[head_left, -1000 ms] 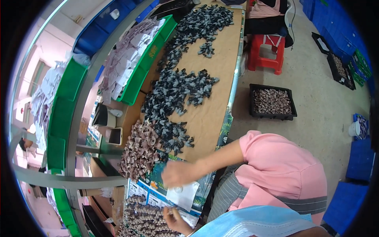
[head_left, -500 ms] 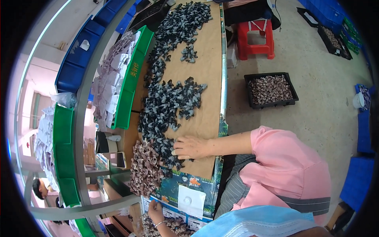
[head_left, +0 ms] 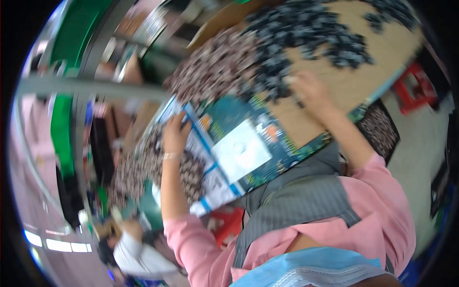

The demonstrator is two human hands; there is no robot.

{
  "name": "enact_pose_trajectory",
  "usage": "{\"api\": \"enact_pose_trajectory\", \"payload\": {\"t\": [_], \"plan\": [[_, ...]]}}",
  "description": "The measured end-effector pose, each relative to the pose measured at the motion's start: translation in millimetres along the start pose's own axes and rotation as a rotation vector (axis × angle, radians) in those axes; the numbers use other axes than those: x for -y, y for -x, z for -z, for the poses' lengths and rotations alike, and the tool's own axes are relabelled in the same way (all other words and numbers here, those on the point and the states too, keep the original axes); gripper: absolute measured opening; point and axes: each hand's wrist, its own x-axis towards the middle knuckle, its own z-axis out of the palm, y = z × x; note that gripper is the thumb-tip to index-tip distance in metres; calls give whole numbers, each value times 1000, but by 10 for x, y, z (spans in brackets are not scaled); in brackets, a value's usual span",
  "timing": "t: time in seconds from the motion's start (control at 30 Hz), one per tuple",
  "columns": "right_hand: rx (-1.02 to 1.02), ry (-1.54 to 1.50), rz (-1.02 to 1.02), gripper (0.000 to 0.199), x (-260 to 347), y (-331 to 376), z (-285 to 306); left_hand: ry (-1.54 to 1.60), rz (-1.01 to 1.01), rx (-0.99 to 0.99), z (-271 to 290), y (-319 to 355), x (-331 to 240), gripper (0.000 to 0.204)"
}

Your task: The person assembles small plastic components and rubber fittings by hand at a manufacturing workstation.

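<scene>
At the far left of the frame, green bins (head_left: 62, 129) and a grey rail (head_left: 95, 87) are seen, heavily blurred. At lower left, another person's pale sleeve (head_left: 134, 256) is visible below the surface.

Left of centre, the left hand (head_left: 175, 134) is laid on the upper left edge of a printed box (head_left: 248, 143), which lies tilted across the middle of the frame with a white panel on its top. The fingers are curled over the box's blue-striped edge; whether the grip is truly clamped on it cannot be told through the blur. Brown parts (head_left: 158, 167) are heaped just beside and below that hand, partly under the box's left end. A second brown heap (head_left: 215, 67) lies above the box at upper centre.

Right of centre, the right hand (head_left: 306, 88) is pressed down on the brown surface (head_left: 349, 83), at the lower edge of a spread of dark parts (head_left: 306, 33) that fills the upper right. Its fingers are bent and close together over a few dark parts; whether any are held cannot be told. The box's right end lies just below this hand's wrist.

At the right, a black tray (head_left: 380, 129) of brown parts stands on the floor, with a red stool (head_left: 413, 88) near it.
</scene>
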Motion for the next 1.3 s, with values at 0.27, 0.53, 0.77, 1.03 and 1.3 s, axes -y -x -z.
{"api": "enact_pose_trajectory", "payload": {"t": [0.27,0.53,0.77,1.03,1.3], "plan": [[107,28,-72,16,68,-9,-32,-102,128,15,129,173,87,28],[126,-8,-96,15,60,-42,16,-226,164,111,274,195,300,29],[96,-67,-102,16,53,-58,14,-254,103,36,286,209,320,28],[65,-198,-107,19,82,-47,30,-98,-21,-101,-23,-244,102,34],[100,-246,-125,21,2,-63,5,47,30,-20,-317,-239,260,30]]}}
